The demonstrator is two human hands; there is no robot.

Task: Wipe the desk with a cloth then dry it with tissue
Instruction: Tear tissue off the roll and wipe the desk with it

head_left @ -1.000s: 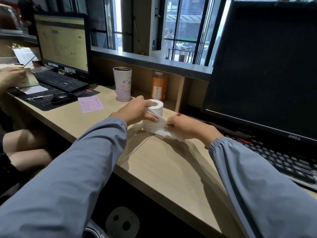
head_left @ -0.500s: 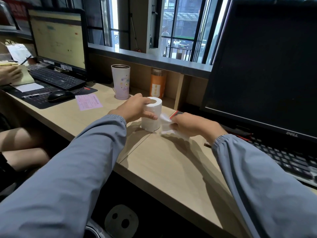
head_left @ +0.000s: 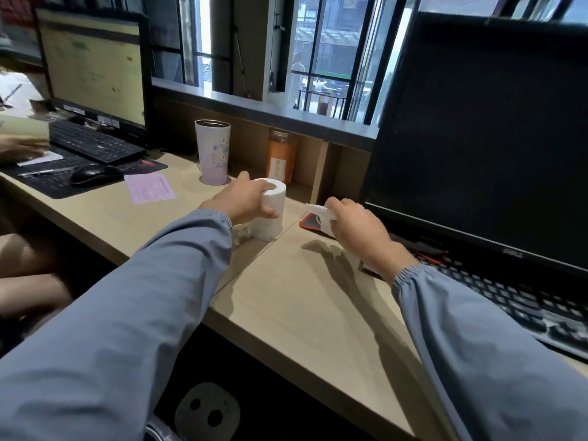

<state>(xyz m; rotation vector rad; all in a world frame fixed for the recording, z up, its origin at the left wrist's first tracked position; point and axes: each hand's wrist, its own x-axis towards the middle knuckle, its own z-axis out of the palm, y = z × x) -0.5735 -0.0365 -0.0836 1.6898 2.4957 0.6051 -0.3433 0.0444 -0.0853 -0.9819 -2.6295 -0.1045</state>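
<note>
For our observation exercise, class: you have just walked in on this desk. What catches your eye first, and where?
At the middle of the desk, the left hand grips an upright white tissue roll, while the right hand pinches a piece of tissue beside it. A big dark monitor fills the right side, and a pastel tumbler stands behind the roll.

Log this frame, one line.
left hand: holds tissue roll, upright on desk | right hand: pinches tissue piece, apart from roll

left hand [head_left: 245, 202] grips tissue roll [head_left: 274, 218]; right hand [head_left: 356, 225] pinches tissue sheet [head_left: 317, 208] (both arms extended)
</note>
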